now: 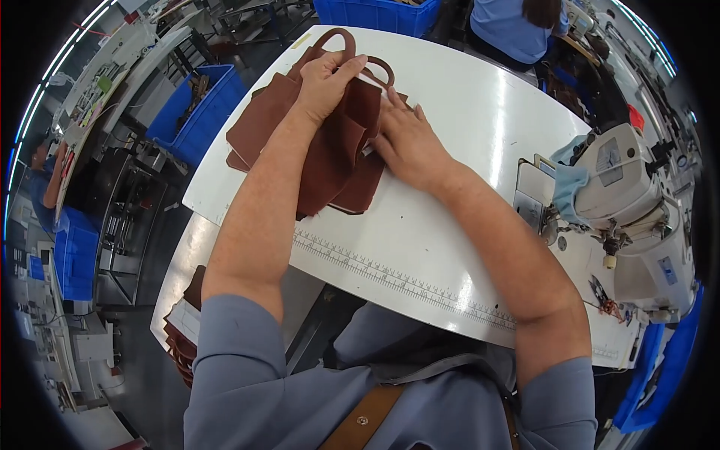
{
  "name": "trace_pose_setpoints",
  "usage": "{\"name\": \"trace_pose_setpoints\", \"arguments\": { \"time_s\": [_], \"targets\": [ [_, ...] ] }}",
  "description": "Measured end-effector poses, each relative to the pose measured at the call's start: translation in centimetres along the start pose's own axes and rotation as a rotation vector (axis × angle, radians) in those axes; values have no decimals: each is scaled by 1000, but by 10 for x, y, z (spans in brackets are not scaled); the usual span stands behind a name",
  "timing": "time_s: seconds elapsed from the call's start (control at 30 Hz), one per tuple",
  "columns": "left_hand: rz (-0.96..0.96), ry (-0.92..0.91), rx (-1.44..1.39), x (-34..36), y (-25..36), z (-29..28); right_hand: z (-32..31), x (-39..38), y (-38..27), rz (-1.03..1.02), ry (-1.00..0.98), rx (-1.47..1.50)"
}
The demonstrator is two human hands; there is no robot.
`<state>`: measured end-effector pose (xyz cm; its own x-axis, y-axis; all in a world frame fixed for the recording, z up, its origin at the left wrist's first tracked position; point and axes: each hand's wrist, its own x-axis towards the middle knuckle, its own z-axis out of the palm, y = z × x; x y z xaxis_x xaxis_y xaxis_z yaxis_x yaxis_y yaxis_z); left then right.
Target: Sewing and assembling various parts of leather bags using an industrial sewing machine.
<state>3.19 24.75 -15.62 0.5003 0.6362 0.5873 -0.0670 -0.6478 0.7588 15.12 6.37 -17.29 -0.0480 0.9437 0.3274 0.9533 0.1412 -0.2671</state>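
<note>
Toward eleven o'clock, the brown leather panel (334, 161) is clamped by the left hand (326, 86); it is best steadied lightly by the right hand (409, 142), fingers apart.

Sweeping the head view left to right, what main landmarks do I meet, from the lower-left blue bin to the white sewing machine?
Lower-left blue bin → upper-left blue bin → left hand → right hand → white sewing machine.

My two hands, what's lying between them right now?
The head view shows part of the brown bag-like piece between your left hand and right hand, below its looped handles.
</note>
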Motion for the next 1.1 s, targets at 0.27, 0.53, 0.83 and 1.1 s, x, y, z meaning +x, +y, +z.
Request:
{"name": "trace_pose_setpoints", "arguments": {
  "time_s": [0.27,0.53,0.83,1.1],
  "targets": [
    [107,287,-349,0,88,-88,10,-2,-14,11,-15,-169],
    [397,-45,172,-92,249,-75,10,-14,-7,-17,121,-166],
    [607,-839,216,-219,238,89,-87,-125,3,494,-188,1637],
    [723,-1047,54,-248,267,170,-139,-223,2,173,17,141]
  ]
}}
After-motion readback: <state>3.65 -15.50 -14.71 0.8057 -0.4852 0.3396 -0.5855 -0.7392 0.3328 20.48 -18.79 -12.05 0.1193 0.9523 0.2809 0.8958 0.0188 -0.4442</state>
